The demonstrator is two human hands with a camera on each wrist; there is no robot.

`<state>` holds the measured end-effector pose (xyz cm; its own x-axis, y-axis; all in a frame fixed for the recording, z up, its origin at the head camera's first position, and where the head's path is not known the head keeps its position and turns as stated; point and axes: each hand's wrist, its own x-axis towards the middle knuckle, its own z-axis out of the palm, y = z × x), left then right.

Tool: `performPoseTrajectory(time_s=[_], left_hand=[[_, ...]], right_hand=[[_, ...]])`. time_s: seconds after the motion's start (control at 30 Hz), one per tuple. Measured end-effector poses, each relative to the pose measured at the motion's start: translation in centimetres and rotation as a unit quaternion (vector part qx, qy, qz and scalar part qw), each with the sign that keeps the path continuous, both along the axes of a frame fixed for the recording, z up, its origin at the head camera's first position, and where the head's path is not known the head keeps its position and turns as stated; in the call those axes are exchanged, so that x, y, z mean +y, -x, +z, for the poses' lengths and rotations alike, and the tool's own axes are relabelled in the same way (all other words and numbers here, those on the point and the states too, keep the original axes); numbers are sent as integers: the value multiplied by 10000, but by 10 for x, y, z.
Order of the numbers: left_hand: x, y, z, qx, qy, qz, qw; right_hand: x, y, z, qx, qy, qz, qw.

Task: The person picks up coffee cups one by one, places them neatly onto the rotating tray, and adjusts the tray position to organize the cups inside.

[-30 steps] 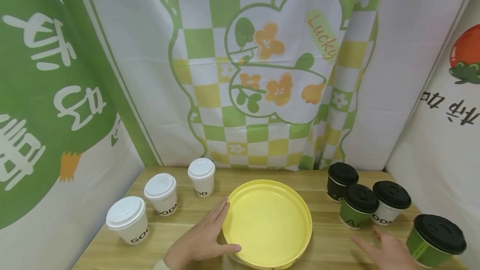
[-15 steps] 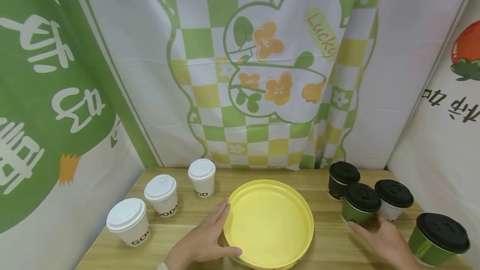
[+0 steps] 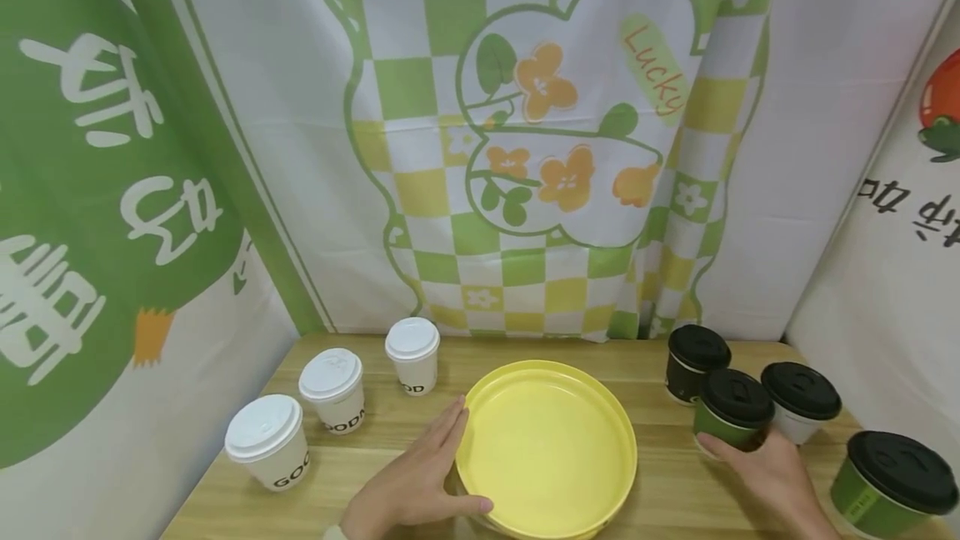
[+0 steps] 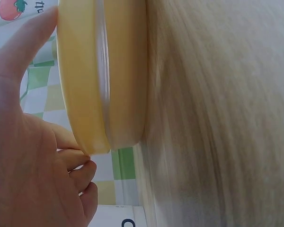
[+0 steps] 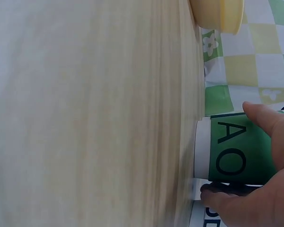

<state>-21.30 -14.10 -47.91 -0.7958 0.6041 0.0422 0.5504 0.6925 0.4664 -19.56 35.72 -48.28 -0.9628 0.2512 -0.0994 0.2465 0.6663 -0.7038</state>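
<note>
My left hand [image 3: 416, 473] touches the near-left rim of a round yellow tray [image 3: 547, 448], thumb and fingers spread along its edge. In the left wrist view the tray's side [image 4: 85, 80] shows two stacked layers. At the right, my right hand [image 3: 772, 473] holds a green paper cup [image 3: 716, 430] with a black lid, thumb on one side and fingers on the other. The right wrist view shows the fingers [image 5: 217, 198] between this upright green cup [image 5: 236, 156] and a white cup [image 5: 197, 215]; part of the grip is hidden.
Three white-lidded cups [image 3: 264, 440] stand on the left of the wooden table [image 3: 397, 432]. Close round the held cup are a black cup [image 3: 693, 361] and a black-lidded white cup [image 3: 801, 398]. Another green cup [image 3: 885, 482] is at the front right. Printed curtains [image 3: 525, 298] hang behind.
My right hand has moved forward to the green cup and closed its thumb and fingers round it. My left hand has stayed at the yellow tray. The view has shifted slightly.
</note>
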Motion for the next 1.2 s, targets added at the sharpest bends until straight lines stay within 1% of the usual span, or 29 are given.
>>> performPoseTrajectory(time_s=[0.27,0.47,0.63,0.77,0.87,0.97,1.07,1.2], left_hand=[[0,0,0,57,35,-2,10000],[1,-1,-1,61,49,-8,10000],[1,-1,0,35,39,5,10000],[1,-2,2,6,42,35,10000],[1,-2,3,1,61,54,10000],[2,-3,3,23,63,63,10000],[1,-3,3,70,52,74,9999],[1,-4,2,125,48,78,9999]], right_hand=[[-1,4,-3,177,-29,-302,9994],[-7,1,1,204,-143,-326,9992],[-18,0,10,124,-161,-113,9997],[-30,-2,20,193,-185,72,9996],[-42,-5,29,346,-255,180,9989],[-56,-6,37,569,-202,301,9977],[-72,-7,43,824,-2,458,9955],[-95,-5,50,1019,327,683,9919]])
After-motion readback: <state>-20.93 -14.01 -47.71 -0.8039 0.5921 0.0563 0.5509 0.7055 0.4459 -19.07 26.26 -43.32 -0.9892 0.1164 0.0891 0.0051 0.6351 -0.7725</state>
